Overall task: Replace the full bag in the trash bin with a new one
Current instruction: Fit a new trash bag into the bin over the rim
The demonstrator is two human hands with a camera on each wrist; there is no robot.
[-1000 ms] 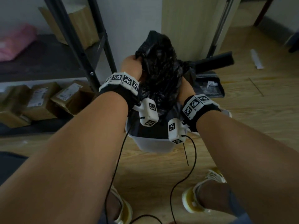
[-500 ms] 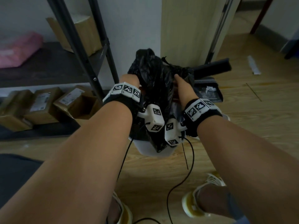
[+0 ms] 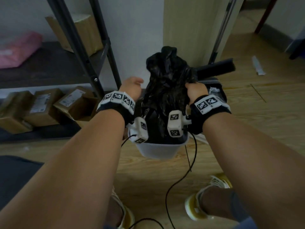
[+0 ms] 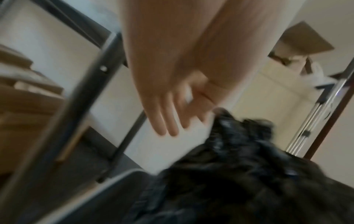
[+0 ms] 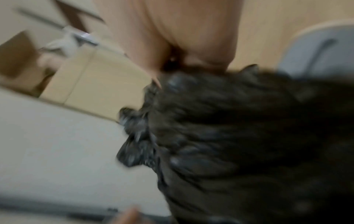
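A full black trash bag (image 3: 166,90) stands up out of a white bin (image 3: 158,150) on the wooden floor, its top bunched into a crumpled peak. My right hand (image 3: 194,90) grips the bag's right side near the top; in the right wrist view my fingers (image 5: 193,50) curl into the black plastic (image 5: 239,136). My left hand (image 3: 132,86) is off the bag, just to its left. In the left wrist view its fingers (image 4: 164,115) are spread and straight, holding nothing, beside the bag (image 4: 239,166).
A dark metal shelf frame (image 3: 99,52) with cardboard boxes (image 3: 42,106) stands to the left. A black dustpan and brush (image 3: 214,71) lie behind the bin against a pale cabinet (image 3: 189,25). Cables (image 3: 181,179) trail over the floor between my shoes (image 3: 196,207).
My left hand has let go of the bag and moved out to the left with fingers spread. My right hand has shifted from touching the bag to gripping its right side.
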